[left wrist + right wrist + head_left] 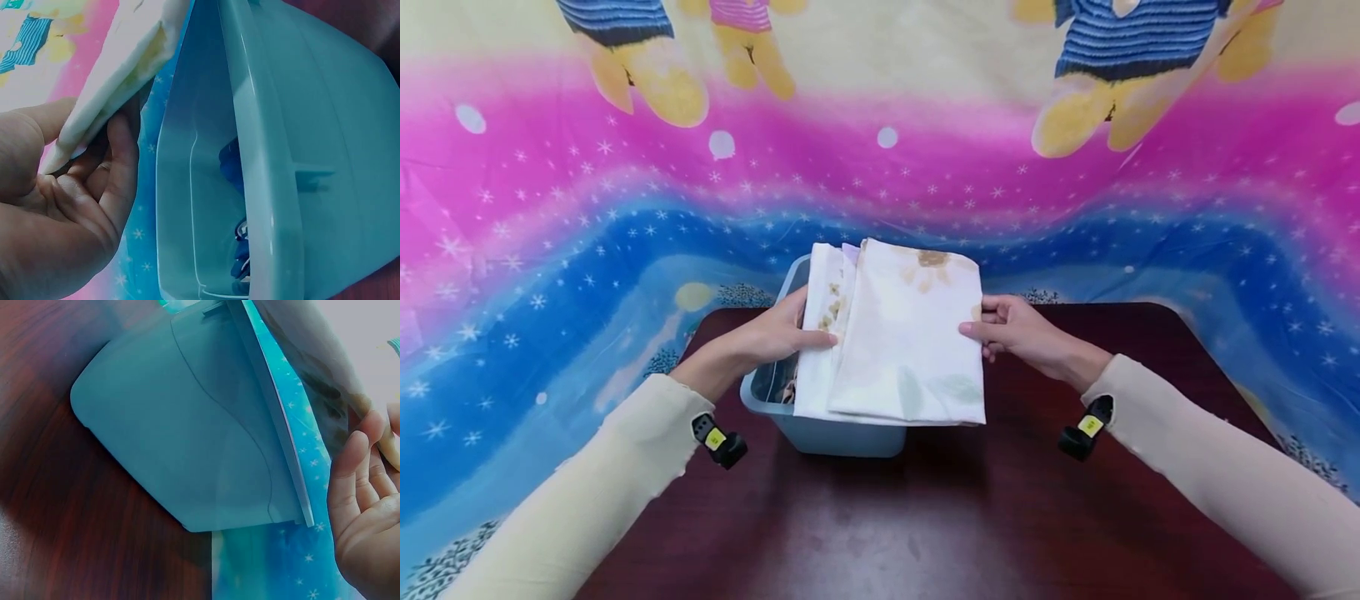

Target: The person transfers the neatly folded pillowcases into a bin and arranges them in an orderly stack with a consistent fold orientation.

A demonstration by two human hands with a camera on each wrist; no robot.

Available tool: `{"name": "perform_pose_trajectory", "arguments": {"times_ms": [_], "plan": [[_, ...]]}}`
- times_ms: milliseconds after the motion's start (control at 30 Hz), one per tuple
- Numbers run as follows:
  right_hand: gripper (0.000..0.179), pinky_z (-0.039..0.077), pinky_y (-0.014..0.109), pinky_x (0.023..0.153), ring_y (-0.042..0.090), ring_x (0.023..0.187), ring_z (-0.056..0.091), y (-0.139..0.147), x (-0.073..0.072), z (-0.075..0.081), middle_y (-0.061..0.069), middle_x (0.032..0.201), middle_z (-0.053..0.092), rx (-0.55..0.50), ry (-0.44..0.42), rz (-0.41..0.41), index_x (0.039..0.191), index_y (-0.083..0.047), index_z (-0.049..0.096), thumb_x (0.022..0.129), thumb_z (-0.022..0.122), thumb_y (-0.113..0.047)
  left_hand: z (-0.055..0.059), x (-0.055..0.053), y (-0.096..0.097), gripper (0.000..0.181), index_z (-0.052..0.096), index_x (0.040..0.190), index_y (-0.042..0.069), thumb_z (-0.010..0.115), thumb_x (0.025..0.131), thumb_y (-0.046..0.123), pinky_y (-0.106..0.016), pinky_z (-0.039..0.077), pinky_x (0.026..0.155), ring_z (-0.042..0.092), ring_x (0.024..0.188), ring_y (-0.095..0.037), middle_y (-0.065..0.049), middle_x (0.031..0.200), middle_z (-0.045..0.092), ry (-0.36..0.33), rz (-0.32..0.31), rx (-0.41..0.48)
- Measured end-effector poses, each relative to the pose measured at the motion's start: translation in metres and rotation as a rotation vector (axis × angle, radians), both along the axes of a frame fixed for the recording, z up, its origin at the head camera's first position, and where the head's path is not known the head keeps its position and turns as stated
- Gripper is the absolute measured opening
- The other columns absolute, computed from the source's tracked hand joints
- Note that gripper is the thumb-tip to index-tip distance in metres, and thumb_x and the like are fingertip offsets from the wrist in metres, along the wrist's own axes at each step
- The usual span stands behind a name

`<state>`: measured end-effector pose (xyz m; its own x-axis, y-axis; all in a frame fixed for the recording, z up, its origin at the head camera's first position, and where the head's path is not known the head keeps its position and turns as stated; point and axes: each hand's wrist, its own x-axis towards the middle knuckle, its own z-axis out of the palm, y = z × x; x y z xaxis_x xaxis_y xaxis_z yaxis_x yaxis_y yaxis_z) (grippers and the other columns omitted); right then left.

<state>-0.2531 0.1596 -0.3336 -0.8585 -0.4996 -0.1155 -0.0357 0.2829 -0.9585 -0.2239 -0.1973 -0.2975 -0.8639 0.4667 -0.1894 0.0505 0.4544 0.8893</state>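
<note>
Two white folded cloths overlap above a blue-grey plastic bin. The larger folded cloth (913, 333), printed with a brown flower and pale green leaves, lies over a narrower showing cloth (817, 375) with small yellow-brown flowers. A bit of lilac shows between them at the top. My left hand (772, 335) pinches the left side of the stack, thumb on top and fingers beneath, as the left wrist view shows. On the other side, my right hand (1015, 332) pinches the right edge of the larger cloth between thumb and fingers. The bin (842, 440) is partly hidden under the cloths.
Dark items (234, 165) lie inside the bin, only partly visible. The bin stands on a dark red-brown wooden table (865, 533). A colourful printed curtain (880, 175) hangs close behind the table's far edge.
</note>
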Motion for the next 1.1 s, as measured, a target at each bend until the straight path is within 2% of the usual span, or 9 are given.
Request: {"name": "perform_pose_trajectory", "arguments": {"times_ms": [167, 367, 500, 633, 900, 1100], "plan": [[0.029, 0.053, 0.028, 0.066, 0.012, 0.065, 0.055, -0.004, -0.002, -0.001, -0.004, 0.077, 0.067, -0.003, -0.008, -0.003, 0.117, 0.000, 0.053, 0.100, 0.064, -0.022, 0.000, -0.002, -0.003, 0.078, 0.014, 0.161, 0.023, 0.062, 0.100, 0.012, -0.039, 0.060, 0.089, 0.072, 0.106, -0.024, -0.016, 0.133, 0.060, 0.001, -0.002, -0.010], [0.034, 0.053, 0.028, 0.066, 0.013, 0.066, 0.058, -0.007, -0.006, 0.001, -0.004, 0.081, 0.070, 0.004, -0.001, -0.009, 0.124, 0.000, 0.053, 0.100, 0.064, -0.022, 0.001, -0.006, -0.008, 0.078, 0.014, 0.161, 0.021, 0.062, 0.100, 0.013, -0.039, 0.061, 0.087, 0.073, 0.105, -0.025, -0.018, 0.134, 0.060, 0.044, -0.008, -0.047], [0.031, 0.053, 0.027, 0.066, 0.014, 0.066, 0.059, -0.011, -0.009, 0.003, -0.004, 0.076, 0.067, 0.005, 0.004, -0.002, 0.120, 0.000, 0.054, 0.100, 0.065, -0.022, 0.002, -0.009, -0.012, 0.078, 0.015, 0.161, 0.019, 0.063, 0.100, 0.016, -0.038, 0.060, 0.088, 0.073, 0.104, -0.023, -0.017, 0.133, 0.061, 0.064, -0.007, -0.083], [0.028, 0.054, 0.028, 0.067, 0.014, 0.066, 0.060, -0.016, -0.011, 0.002, -0.003, 0.071, 0.063, 0.008, 0.003, 0.012, 0.116, -0.002, 0.055, 0.099, 0.065, -0.022, 0.002, -0.012, -0.018, 0.080, 0.012, 0.161, 0.020, 0.063, 0.100, 0.017, -0.038, 0.059, 0.090, 0.071, 0.107, -0.022, -0.017, 0.135, 0.059, 0.046, -0.009, -0.095], [0.036, 0.055, 0.030, 0.069, 0.018, 0.069, 0.061, -0.028, -0.012, 0.001, -0.003, 0.072, 0.066, 0.015, 0.009, 0.025, 0.127, -0.002, 0.056, 0.099, 0.066, -0.023, 0.001, -0.016, -0.028, 0.085, 0.005, 0.163, 0.025, 0.063, 0.101, 0.017, -0.039, 0.059, 0.091, 0.069, 0.111, -0.022, -0.013, 0.140, 0.056, 0.046, -0.008, -0.135], [0.028, 0.055, 0.030, 0.068, 0.017, 0.069, 0.061, -0.035, -0.013, -0.004, -0.003, 0.071, 0.065, -0.004, 0.000, 0.022, 0.117, -0.003, 0.057, 0.099, 0.065, -0.022, 0.000, -0.017, -0.033, 0.086, 0.005, 0.163, 0.025, 0.063, 0.100, 0.018, -0.038, 0.058, 0.091, 0.069, 0.110, -0.020, -0.013, 0.141, 0.055, 0.045, 0.003, -0.167]]}}
